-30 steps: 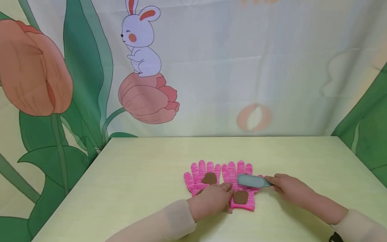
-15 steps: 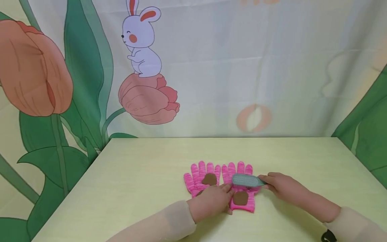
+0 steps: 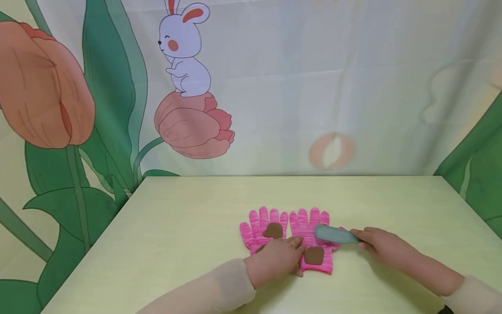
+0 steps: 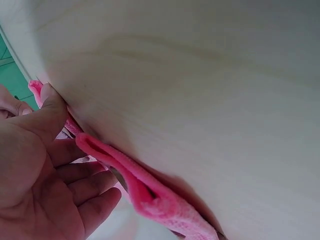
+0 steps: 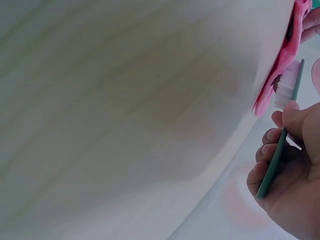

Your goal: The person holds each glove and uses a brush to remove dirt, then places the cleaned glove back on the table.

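Observation:
Two pink knitted gloves lie side by side on the table, the left glove [image 3: 254, 224] and the right glove [image 3: 300, 224]. Flat brown patches [image 3: 314, 256] sit on both, one partly under my left hand. My left hand [image 3: 274, 261] rests across the inner edges of the gloves, fingers laid out over them; the left wrist view shows the thumb near a pink cuff [image 4: 160, 200]. My right hand [image 3: 386, 245] grips a green brush [image 3: 335, 234] by its handle. In the right wrist view, the pale bristles [image 5: 286, 90] face the glove and are right at its surface.
The pale yellow-green table [image 3: 188, 226] spreads around the gloves. Behind it hangs a printed cloth [image 3: 266, 87] with a rabbit and tulips. A dark band [image 3: 446, 309] shows at my right sleeve.
The brush moved left across the right glove, then back to the right, with my right hand following. My left hand stayed on the gloves. The head view shifted slightly.

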Motion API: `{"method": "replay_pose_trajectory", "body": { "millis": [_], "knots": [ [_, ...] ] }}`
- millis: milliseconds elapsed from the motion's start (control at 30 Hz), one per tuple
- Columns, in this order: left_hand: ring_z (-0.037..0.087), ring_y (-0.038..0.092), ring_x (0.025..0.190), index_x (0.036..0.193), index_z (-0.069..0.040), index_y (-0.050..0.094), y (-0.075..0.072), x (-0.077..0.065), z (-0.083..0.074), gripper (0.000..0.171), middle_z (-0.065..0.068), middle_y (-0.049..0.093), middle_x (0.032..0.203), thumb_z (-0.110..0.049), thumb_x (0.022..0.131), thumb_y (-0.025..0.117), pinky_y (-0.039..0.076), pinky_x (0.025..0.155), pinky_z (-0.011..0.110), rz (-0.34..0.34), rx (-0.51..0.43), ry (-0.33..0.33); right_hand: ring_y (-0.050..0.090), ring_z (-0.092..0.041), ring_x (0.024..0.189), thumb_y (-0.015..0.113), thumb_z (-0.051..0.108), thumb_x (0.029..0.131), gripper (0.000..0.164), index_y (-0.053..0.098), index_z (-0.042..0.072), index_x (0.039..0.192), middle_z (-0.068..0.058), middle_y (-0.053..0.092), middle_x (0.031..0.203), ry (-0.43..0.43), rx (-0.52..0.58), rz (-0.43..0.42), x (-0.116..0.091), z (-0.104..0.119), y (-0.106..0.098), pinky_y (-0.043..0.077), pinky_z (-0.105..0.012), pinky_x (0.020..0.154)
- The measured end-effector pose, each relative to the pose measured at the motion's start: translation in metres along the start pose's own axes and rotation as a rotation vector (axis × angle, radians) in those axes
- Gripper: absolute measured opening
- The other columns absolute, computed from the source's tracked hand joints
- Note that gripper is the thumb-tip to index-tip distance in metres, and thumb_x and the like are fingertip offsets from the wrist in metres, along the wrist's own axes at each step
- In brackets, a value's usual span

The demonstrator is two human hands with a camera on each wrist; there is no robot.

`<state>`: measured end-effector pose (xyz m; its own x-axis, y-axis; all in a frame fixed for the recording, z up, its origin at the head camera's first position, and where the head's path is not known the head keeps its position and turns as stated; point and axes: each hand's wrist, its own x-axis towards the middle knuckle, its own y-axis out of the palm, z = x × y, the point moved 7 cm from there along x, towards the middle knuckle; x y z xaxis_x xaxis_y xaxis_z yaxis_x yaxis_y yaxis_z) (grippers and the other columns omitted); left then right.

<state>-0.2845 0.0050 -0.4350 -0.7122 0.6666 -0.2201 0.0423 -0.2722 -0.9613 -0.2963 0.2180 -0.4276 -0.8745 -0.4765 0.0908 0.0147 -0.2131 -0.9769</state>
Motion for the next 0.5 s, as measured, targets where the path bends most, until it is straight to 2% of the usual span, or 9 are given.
{"method": "replay_pose_trajectory", "body": {
  "millis": [300,500],
  "knots": [
    [0.014,0.048,0.148,0.154,-0.020,0.048,-0.003,-0.001,-0.002,0.070,-0.001,0.044,0.163,-0.055,0.095,0.060,0.052,0.111,0.028,0.001,-0.002,-0.007,0.041,-0.003,0.072,0.069,0.014,0.095,0.035,0.069,-0.001,0.127,0.007,0.056,0.081,0.016,-0.023,-0.027,-0.009,-0.009,-0.011,0.043,-0.022,0.064],
    [0.013,0.048,0.148,0.153,-0.020,0.048,-0.003,-0.001,-0.003,0.070,-0.002,0.045,0.162,-0.057,0.095,0.058,0.053,0.109,0.027,-0.001,0.013,-0.015,0.039,-0.001,0.070,0.069,0.016,0.096,0.033,0.070,-0.001,0.125,0.008,0.054,0.079,-0.054,0.002,-0.081,0.003,0.011,-0.015,0.040,-0.020,0.063]
  ]
}}
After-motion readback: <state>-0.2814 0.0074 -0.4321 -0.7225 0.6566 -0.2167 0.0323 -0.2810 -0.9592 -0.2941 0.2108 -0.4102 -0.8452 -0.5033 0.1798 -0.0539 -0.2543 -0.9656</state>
